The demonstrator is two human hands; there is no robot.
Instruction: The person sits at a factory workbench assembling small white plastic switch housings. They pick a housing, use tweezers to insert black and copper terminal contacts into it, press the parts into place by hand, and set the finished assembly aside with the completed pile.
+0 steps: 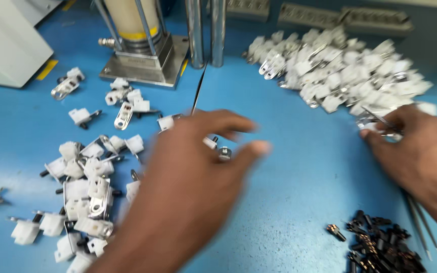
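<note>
My left hand (193, 177) reaches across the middle of the blue table (299, 167), blurred by motion, fingers spread and nothing visibly in them. Just beyond its fingertips lie two small white-and-metal parts (222, 152). My right hand (421, 151) is at the right, gripping thin metal tweezers (423, 227). Their tips (375, 117) touch the near edge of a big pile of white plastic and metal clip parts (340, 65).
Scattered white parts with black pins (89, 192) lie left of my left hand. A heap of small black pieces (380, 247) sits at the bottom right. A press base (142, 58), two metal columns (206, 30) and a white box (6, 43) stand at the back.
</note>
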